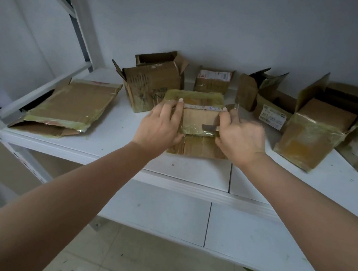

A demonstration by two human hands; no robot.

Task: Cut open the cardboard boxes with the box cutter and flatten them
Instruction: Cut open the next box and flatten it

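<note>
White shelf [202, 172] is bearing the small box [200, 120]. Left hand [160, 128] is gripping its side, steadying it; right hand [239, 138] is pinching the box cutter [209, 128] against it, probably for slitting tape.

Two hands, the left [160, 125] and the right [240, 137], are showing. One partly flattened box [199, 124] is lying between them. Five upright cardboard boxes are standing behind, from the leftmost [151, 86] to the rightmost [319, 131], with perhaps a sixth cut off at the frame edge. One flattened stack [68, 107] is lying at left. One blade [209, 128] is showing.
</note>
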